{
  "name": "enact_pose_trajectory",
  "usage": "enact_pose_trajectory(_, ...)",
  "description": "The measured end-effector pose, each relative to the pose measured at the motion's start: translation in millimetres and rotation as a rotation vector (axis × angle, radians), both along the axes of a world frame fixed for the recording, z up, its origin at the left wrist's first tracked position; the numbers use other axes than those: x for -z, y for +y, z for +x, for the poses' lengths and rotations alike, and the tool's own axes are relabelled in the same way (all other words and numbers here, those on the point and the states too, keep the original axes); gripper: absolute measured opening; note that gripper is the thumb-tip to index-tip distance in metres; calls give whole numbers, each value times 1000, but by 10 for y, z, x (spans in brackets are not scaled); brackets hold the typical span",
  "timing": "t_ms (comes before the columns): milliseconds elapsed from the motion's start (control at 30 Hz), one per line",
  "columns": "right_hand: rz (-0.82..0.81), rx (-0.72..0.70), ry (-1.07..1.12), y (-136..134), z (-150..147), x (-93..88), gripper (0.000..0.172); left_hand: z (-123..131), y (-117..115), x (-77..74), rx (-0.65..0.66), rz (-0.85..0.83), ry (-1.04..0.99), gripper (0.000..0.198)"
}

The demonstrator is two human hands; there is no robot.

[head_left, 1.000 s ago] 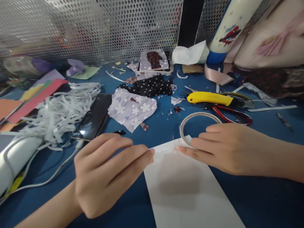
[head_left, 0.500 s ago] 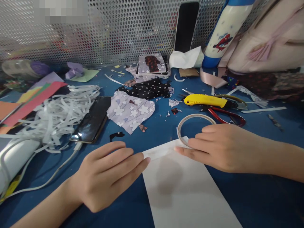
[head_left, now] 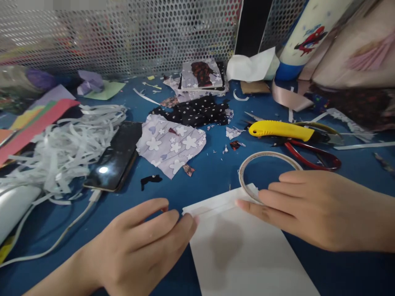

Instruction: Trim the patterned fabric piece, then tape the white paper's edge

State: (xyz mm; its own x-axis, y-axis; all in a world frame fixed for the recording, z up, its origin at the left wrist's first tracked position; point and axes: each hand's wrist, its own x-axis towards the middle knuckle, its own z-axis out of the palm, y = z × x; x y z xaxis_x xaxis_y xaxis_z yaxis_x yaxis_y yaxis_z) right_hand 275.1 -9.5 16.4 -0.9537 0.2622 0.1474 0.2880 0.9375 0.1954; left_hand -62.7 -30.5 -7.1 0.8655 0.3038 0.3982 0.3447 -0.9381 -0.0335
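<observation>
A white sheet of paper (head_left: 247,263) lies in front of me, with a whitish tape strip (head_left: 216,204) along its far edge. The narrow tape roll (head_left: 246,164) stands tilted over the far right corner of that sheet. My right hand (head_left: 302,205) has its fingers curled on the roll's near side, its index fingertip pressing on the strip. At the far left corner of the sheet is my left hand (head_left: 148,242), fingers bent together, fingertips on the paper's edge. Its thumb is hidden.
Beyond the hands lie a yellow cutter (head_left: 280,130), red-handled scissors (head_left: 314,158) and patterned fabric scraps (head_left: 173,144). At left are a plugged-in phone (head_left: 115,154) and heaped white paper strips (head_left: 68,152). A bottle (head_left: 311,41) stands by the mesh panel (head_left: 138,37).
My left fingertips have slipped slightly down off the paper's far left corner, baring it. My right hand stays on the tape roll and strip. The view has shifted a little closer.
</observation>
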Motion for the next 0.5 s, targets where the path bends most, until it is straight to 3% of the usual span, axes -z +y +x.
enact_pose_trajectory(500, -70, 16, -21, -5, -2, 3, 50, -39, -20, 23, 4, -18, 38, 32)
